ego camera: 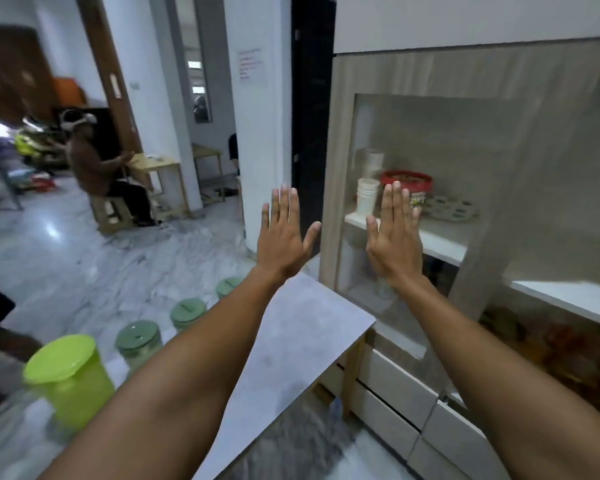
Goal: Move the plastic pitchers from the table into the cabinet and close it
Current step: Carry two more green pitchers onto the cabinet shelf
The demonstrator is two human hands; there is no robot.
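A lime-green plastic pitcher (70, 377) stands at the near left end of the grey table (298, 327). Behind it, three clear pitchers with dark green lids (138, 340) line up along the table's left edge, the farthest partly hidden by my left forearm. The wooden cabinet (430, 77) rises at the right, with a glass door (444, 140) in front of its shelves. My left hand (284, 237) is raised flat with fingers spread, empty, just left of the cabinet. My right hand (395, 233) is also flat and empty, in front of the glass door.
Inside the cabinet a white shelf (440, 240) carries stacked white cups (367, 197), a red tin (406, 181) and a patterned plate (452, 207). White drawers (395, 393) sit below. A seated person (94, 168) at a small wooden table is far left on the marble floor.
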